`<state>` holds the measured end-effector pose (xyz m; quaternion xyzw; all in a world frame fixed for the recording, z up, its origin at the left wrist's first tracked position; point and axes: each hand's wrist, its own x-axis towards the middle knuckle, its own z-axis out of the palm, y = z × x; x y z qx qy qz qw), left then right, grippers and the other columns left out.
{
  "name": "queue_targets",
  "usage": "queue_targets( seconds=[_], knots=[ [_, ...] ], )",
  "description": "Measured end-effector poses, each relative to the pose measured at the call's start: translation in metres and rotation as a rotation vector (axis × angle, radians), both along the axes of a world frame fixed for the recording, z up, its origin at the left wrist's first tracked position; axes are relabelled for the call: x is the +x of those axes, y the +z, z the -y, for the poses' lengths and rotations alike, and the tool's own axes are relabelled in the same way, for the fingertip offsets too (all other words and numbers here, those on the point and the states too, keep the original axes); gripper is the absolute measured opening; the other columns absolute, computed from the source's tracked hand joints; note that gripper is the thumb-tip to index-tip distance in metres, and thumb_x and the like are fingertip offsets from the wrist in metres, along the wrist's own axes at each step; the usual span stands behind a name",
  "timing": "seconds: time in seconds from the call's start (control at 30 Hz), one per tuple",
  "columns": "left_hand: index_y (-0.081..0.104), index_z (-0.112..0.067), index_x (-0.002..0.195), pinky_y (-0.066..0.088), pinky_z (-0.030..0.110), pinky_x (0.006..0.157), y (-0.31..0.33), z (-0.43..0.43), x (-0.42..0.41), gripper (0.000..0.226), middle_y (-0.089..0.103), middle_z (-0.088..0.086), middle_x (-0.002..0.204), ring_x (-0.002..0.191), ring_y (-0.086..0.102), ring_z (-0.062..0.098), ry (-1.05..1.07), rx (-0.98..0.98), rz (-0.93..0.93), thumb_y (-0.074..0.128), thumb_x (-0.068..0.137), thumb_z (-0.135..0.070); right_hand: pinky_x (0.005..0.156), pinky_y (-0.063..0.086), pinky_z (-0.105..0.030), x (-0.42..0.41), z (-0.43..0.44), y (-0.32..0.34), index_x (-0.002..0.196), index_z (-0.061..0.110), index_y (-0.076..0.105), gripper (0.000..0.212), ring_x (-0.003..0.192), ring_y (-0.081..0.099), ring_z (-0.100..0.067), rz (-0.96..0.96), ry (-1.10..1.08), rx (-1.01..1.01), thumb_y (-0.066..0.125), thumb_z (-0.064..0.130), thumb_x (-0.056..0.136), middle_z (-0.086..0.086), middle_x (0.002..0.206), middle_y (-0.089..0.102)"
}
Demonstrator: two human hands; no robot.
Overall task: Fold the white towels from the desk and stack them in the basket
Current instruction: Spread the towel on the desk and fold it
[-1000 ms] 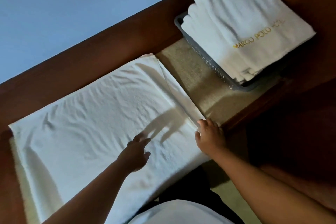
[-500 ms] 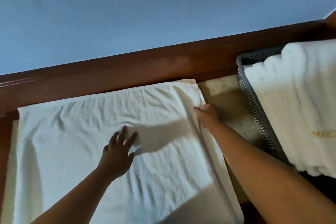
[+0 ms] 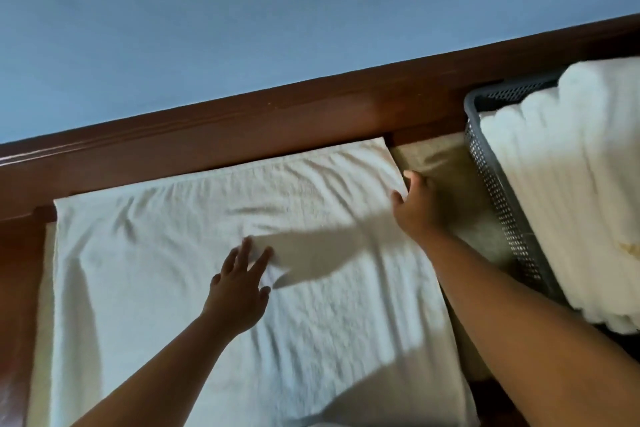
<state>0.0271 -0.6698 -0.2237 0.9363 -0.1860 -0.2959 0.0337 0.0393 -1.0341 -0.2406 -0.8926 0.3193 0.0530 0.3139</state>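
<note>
A blue wall (image 3: 242, 28) fills everything beyond the far edge of the spread towel (image 3: 156, 270), which serves here as the reference for all the rest. Between that wall and the towel's far hem runs the dark wooden back rail of the desk (image 3: 277, 121), touching the hem along its length. The towel itself lies flat and creased on the desk, white, reaching from the rail to the near edge of view. A beige desk surface (image 3: 440, 163) shows in strips just beside its left and right edges. To the towel's right, past the beige strip and not touching the cloth, a stack of folded towels (image 3: 571, 184) rises above and spills over the rim of a grey perforated basket (image 3: 491, 184). The left hand (image 3: 239, 291) rests palm down near the towel's middle, fingers straight and spread wide on the cloth. The right hand (image 3: 415, 208) sits at the towel's right edge near the far right corner, thumb on the cloth and fingers beyond the edge; motion blur hides whether it pinches the hem or only presses it.
</note>
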Motion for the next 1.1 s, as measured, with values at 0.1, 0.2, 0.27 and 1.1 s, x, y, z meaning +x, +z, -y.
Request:
queue_targets(
  seconds=[0.1, 0.2, 0.27, 1.1],
  knots=[
    [0.009, -0.039, 0.159, 0.034, 0.049, 0.115, 0.010, 0.008, -0.028, 0.070, -0.016, -0.001, 0.168, 0.155, 0.001, 0.026, 0.029, -0.031, -0.056, 0.047, 0.101, -0.045, 0.108, 0.039, -0.042, -0.095, -0.026, 0.002, 0.144, 0.012, 0.045, 0.062, 0.130, 0.042, -0.037, -0.092, 0.083, -0.031, 0.069, 0.022, 0.087, -0.017, 0.143, 0.037],
    [0.005, -0.038, 0.160, 0.040, 0.048, 0.112, 0.013, 0.002, -0.072, 0.073, -0.021, -0.002, 0.166, 0.155, -0.004, 0.025, -0.028, -0.022, -0.082, 0.049, 0.101, -0.043, 0.111, 0.038, -0.041, -0.152, -0.051, 0.004, 0.150, 0.020, 0.037, 0.064, 0.139, 0.038, -0.032, -0.135, 0.128, -0.064, 0.061, 0.026, 0.091, -0.010, 0.156, 0.025],
    [0.000, -0.039, 0.159, 0.042, 0.045, 0.110, 0.013, -0.012, -0.102, 0.077, -0.026, -0.004, 0.165, 0.155, -0.008, 0.023, -0.027, -0.008, -0.057, 0.050, 0.101, -0.042, 0.117, 0.029, -0.042, -0.173, -0.069, 0.010, 0.152, 0.024, 0.033, 0.064, 0.146, 0.028, -0.028, -0.176, 0.250, -0.123, 0.057, 0.029, 0.093, -0.007, 0.161, 0.018],
    [0.039, -0.022, 0.141, 0.042, 0.041, 0.103, 0.007, -0.365, -0.232, 0.062, 0.044, 0.001, 0.135, 0.128, 0.042, 0.026, 0.855, -0.173, -0.043, 0.060, 0.091, -0.052, 0.121, 0.014, -0.025, -0.238, -0.493, 0.036, 0.153, 0.029, 0.037, 0.063, 0.154, 0.010, -0.018, -0.224, 1.002, -0.073, 0.054, 0.030, 0.093, -0.002, 0.168, 0.003]
  ],
)
